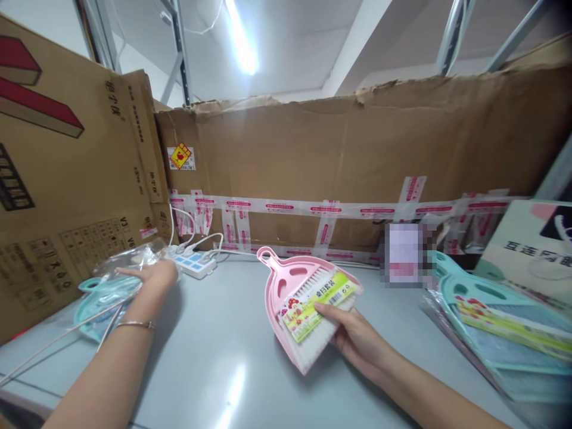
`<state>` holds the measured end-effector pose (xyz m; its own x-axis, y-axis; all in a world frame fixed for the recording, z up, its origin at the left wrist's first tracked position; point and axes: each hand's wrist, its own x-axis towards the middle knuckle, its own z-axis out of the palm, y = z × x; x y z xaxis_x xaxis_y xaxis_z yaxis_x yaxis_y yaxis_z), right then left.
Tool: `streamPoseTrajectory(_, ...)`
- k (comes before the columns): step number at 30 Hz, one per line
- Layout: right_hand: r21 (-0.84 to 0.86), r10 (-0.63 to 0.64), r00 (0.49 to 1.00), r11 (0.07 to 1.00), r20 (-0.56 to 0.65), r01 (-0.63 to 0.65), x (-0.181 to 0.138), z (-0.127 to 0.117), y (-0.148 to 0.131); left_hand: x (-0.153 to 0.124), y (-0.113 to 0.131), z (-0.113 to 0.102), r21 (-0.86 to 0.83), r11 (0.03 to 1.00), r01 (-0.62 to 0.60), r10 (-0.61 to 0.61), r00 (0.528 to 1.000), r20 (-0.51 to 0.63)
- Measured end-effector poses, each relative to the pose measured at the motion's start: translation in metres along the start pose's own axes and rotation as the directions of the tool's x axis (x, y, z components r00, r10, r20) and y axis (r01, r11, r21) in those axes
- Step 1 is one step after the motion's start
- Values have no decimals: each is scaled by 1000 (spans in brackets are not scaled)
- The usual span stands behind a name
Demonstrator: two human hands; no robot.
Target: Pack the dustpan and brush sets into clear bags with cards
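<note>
My right hand (360, 339) grips a pink dustpan (272, 292) with a small white-bristled brush (308, 351) lying in it. A yellow-green printed card label (319, 304) is wrapped across the brush, and my thumb presses on it. The set is tilted above the table, its handle loop pointing away from me. My left hand (154, 277) reaches over clear plastic wrapping (129, 256) at the left. One of its fingers is stretched out to the left; the others are largely hidden. Below that hand lies a teal dustpan (89, 304), partly covered by plastic.
More teal dustpan sets (496, 333) in plastic are stacked at the right. A white power strip (194, 265) with cables stands near the back. A thin cord (58, 345) runs across the left side. Cardboard walls (277, 155) enclose the grey table (201, 351). A blurred rectangle (404, 253) covers something at the back right.
</note>
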<state>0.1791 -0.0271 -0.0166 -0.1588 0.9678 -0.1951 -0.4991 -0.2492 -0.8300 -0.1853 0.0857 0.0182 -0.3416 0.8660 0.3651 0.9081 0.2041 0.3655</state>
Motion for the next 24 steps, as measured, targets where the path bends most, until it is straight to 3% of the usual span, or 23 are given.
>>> streamPoseTrajectory(2, -3, -5, 1000, 1000, 8, 5, 0, -1, -1, -7, 8, -8, 89, 990, 105, -102, 994, -39)
streamPoseTrajectory(4, -2, -10, 1000, 1000, 17, 10, -1, -1, -3, -16, 22, -20, 166, 983, 76, -54, 990, -130)
streamPoseTrajectory(5, -3, -12, 1000, 1000, 21, 12, -1, -1, -5, -22, 31, -25, 200, 980, 6, 33, 981, -192)
streamPoseTrajectory(7, -5, -19, 999, 1000, 31, 19, -3, 0, -9, -36, 53, -33, 244, 951, -189, 260, 915, -308)
streamPoseTrajectory(10, 4, -16, 999, 1000, 47, 16, -6, 2, -16, -60, 86, -29, 225, 885, -408, 462, 834, -303)
streamPoseTrajectory(14, -32, 29, 996, 999, 82, -26, -10, 2, -19, -81, 112, -7, 35, 714, -699, 663, 659, -355)
streamPoseTrajectory(15, -55, 44, 995, 998, 92, -39, -10, 1, -18, -84, 113, -3, -29, 695, -718, 654, 648, -390)
streamPoseTrajectory(18, -94, 87, 988, 993, 125, -76, -10, 0, -15, -87, 114, 5, -220, 711, -668, 531, 715, -455)
streamPoseTrajectory(20, -82, 101, 983, 993, 153, -89, -9, 1, -11, -90, 115, 7, -316, 680, -662, 499, 733, -463)
streamPoseTrajectory(24, 71, 85, 987, 993, 135, -95, -7, 3, -5, -105, 122, 9, -470, 475, -744, 664, 654, -363)
